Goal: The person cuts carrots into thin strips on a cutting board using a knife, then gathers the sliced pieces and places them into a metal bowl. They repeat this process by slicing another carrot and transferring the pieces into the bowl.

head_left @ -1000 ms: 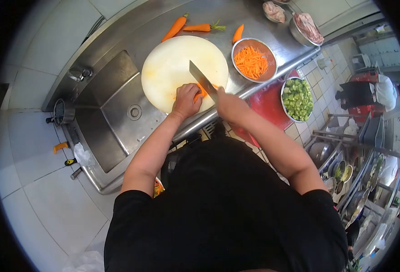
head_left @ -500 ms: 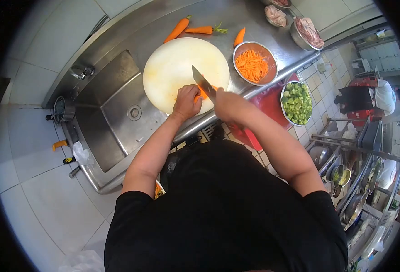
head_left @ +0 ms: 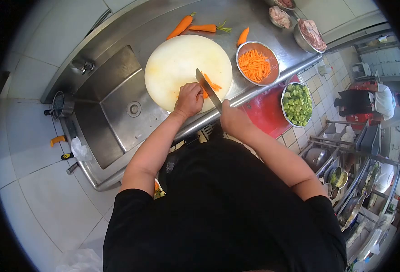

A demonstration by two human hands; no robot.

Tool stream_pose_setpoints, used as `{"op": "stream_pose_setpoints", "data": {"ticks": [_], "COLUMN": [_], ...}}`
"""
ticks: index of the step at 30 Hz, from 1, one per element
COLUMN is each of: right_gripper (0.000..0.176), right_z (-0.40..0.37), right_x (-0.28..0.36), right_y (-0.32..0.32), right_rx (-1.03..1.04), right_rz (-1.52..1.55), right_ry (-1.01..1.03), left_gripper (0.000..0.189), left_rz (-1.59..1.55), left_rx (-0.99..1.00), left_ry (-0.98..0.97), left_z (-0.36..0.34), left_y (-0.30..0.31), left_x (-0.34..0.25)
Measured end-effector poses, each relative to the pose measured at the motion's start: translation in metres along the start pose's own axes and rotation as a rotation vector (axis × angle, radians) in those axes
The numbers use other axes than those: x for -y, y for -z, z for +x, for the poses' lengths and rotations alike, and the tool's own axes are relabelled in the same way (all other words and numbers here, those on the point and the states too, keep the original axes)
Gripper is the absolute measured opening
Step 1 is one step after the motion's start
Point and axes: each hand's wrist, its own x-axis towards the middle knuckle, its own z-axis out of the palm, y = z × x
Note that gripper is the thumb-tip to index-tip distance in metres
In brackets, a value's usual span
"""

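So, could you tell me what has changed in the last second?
The right hand drew the knife back toward the body, and cut carrot strips now show beside the blade. The left hand stayed clamped on the carrot piece on the cutting board; the bowl of shredded carrot and whole carrots are unchanged.

Nothing to read out here: no lettering, label, brand, number or sign comes through legibly anywhere in view. The broad steel cleaver [head_left: 208,89], down among the orange carrot pieces [head_left: 214,85], shows only bare metal on its blade, and any maker's mark is too small to tell. Over at the lower right, the cluttered metal racks [head_left: 354,181] are too small and blurred to show any writing.
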Motion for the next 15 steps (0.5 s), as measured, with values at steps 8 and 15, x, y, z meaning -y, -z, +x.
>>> {"op": "stream_pose_setpoints", "data": {"ticks": [8,15], "right_gripper": [0.030,0.025], "right_z": [0.015,-0.005], "right_x": [0.053,0.029], "right_y": [0.089,0.029], "right_rx": [0.158,0.094], "right_rz": [-0.070,-0.094], "right_ry": [-0.039,-0.052], "left_gripper": [0.015,0.015], "left_rz": [-0.050,-0.033], "left_rx": [-0.034,0.097], "left_ry": [-0.061,0.115], "left_z": [0.008,-0.002], "left_y": [0.023,0.021], "left_x": [0.000,0.014]}}
